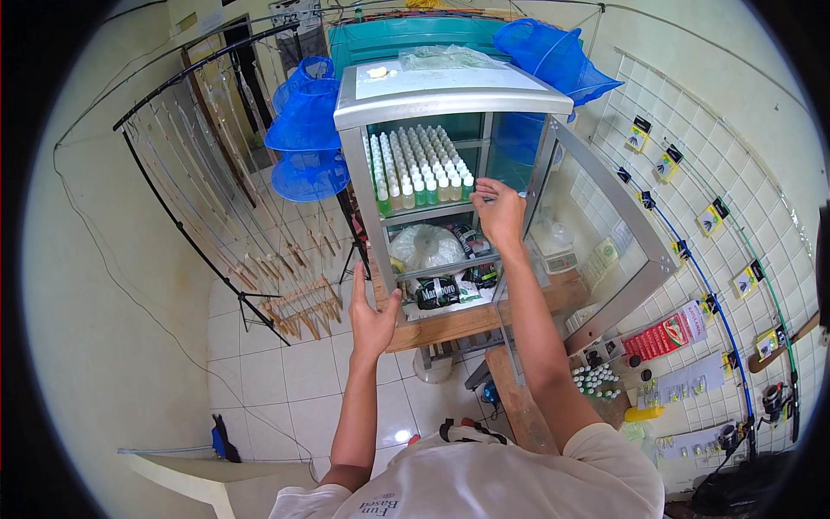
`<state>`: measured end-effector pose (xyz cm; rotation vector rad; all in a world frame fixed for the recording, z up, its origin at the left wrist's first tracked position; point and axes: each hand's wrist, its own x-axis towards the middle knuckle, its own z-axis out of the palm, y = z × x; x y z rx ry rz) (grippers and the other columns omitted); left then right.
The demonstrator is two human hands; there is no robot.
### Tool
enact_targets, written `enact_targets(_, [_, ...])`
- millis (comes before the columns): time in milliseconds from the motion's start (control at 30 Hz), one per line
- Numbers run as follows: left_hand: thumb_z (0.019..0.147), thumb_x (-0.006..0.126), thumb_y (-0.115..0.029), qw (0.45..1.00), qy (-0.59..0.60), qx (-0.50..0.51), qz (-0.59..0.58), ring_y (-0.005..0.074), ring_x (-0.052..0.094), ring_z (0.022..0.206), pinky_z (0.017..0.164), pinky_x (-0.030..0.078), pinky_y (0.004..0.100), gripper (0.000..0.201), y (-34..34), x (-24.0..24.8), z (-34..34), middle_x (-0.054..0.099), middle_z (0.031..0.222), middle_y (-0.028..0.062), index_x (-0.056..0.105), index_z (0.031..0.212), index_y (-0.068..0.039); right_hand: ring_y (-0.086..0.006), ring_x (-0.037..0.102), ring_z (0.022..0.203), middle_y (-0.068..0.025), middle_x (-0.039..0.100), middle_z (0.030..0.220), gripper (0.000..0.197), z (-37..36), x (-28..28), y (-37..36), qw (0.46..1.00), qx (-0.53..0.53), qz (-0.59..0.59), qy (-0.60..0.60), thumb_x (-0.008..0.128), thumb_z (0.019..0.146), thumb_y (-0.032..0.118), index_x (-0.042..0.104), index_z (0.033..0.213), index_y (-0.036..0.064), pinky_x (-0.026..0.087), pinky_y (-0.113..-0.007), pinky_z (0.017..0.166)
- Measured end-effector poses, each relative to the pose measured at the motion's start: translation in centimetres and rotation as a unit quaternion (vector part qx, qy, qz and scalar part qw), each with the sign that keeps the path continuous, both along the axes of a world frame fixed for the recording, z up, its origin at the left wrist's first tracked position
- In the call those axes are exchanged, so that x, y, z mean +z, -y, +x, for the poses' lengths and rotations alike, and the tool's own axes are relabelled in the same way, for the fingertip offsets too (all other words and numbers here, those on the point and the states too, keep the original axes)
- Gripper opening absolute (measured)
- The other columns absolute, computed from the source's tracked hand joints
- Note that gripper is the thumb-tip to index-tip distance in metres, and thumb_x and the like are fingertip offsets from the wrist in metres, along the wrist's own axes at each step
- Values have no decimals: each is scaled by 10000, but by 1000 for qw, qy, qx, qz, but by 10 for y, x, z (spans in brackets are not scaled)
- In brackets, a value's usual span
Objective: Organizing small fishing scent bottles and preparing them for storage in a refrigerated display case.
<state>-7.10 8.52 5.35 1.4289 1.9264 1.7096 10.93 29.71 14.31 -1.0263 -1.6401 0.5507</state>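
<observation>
Rows of small dropper bottles point(419, 164) with white caps stand upright on the upper shelf of a metal-framed glass cabinet point(450, 104). The liquid in the front ones is green or pale yellowish. My right hand point(501, 212) is at the front right corner of these rows, its fingers bent and the thumb apart from them. Its fingertips are right beside the end green bottle point(468, 186); whether they touch it I cannot tell. Lower and to the left, my left hand point(373, 320) hangs in front of the cabinet, fingers stretched upward, holding nothing.
The glass door point(596, 233) swings out to the right of my right arm. Plastic bags point(428, 248) and dark packages fill the lower shelf. Blue mesh nets point(307, 130) hang at left, near racked fishing rods point(199, 173). More white-capped bottles point(596, 381) stand at lower right.
</observation>
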Motion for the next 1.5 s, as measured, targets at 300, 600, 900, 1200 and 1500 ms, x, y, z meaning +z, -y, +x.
enact_targets(300, [880,733,-117,999,4,-47,-16,322,480,1375,1148,365,447,620,21,-12,14,517,1448,244,485,1425,44,-164,726,860,-119,762,964,171,15,-41,74,981,100,-39,-164,726,879,43,723,1034,-31,572,-309,750])
enact_targets(600, [876,738,-74,965,129,-202,-104,230,675,1126,1011,498,340,445,85,-71,71,714,1178,167,613,1291,26,-131,711,823,-90,759,904,171,97,-69,237,966,156,-191,-78,753,884,95,731,1015,-12,555,-288,738])
enact_targets(900, [921,685,-27,906,185,-334,-180,190,672,1126,1038,496,346,321,120,-76,113,725,1145,129,634,1232,35,-189,657,1053,-148,702,1100,264,208,-68,258,956,-197,23,-216,520,1014,138,662,1109,-64,527,-337,884])
enact_targets(1200, [912,698,-23,913,143,-364,-116,177,661,1092,988,511,335,314,95,-28,134,714,1172,105,661,1223,-8,-237,640,1066,-176,674,1175,379,206,-106,234,941,-26,-82,-327,504,1046,200,624,1199,-126,494,-369,930])
enact_targets(1500, [880,711,28,917,153,-367,-26,206,634,1133,948,521,331,309,81,-6,133,672,1225,140,669,1186,22,-224,662,949,-167,704,1039,317,172,-121,231,930,86,-132,-334,520,1016,145,664,1079,-130,509,-357,886])
